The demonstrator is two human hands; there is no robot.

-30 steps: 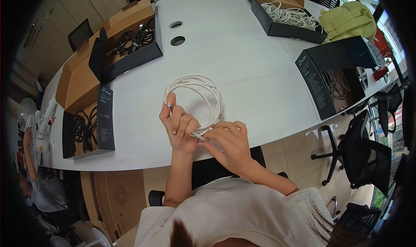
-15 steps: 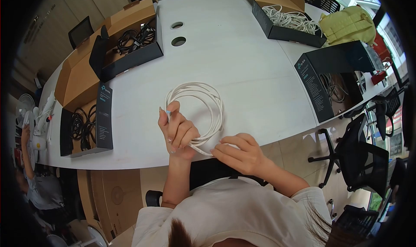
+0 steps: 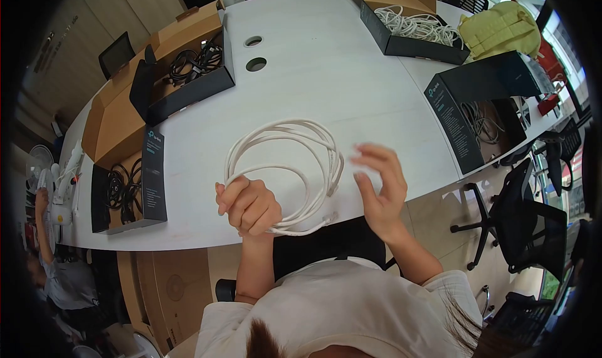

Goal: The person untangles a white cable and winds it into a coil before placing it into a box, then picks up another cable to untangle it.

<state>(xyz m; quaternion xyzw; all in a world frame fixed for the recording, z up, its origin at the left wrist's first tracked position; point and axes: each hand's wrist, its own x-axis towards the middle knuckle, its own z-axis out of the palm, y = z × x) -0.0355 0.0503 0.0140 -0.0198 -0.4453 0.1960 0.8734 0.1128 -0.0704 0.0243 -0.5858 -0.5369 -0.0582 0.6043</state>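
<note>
A loosely coiled white network cable (image 3: pixel 333 160) is gripped by my left hand (image 3: pixel 249 207), whose fingers are wrapped around the lower left of its loops. The loops fan out over the white table (image 3: pixel 295 88) near its front edge. One cable end with a clear plug (image 3: pixel 331 218) sticks out at the lower right of the coil. To the right of the coil, my right hand (image 3: pixel 384 192) is raised with its fingers apart, touching nothing. Its fingertips are blurred.
Black boxes hold black cables at the left (image 3: pixel 162 176) and upper left (image 3: pixel 194 85). A box of white cables (image 3: pixel 417 47) stands at the back right, beside a yellow bag (image 3: pixel 501 32). Another box (image 3: pixel 464 126) holds grey cables. A person (image 3: pixel 66 279) is at far left.
My right hand has let go of the cable end and moved up and right, its fingers spreading. The coil has loosened and widened, and my left hand has closed more tightly around it.
</note>
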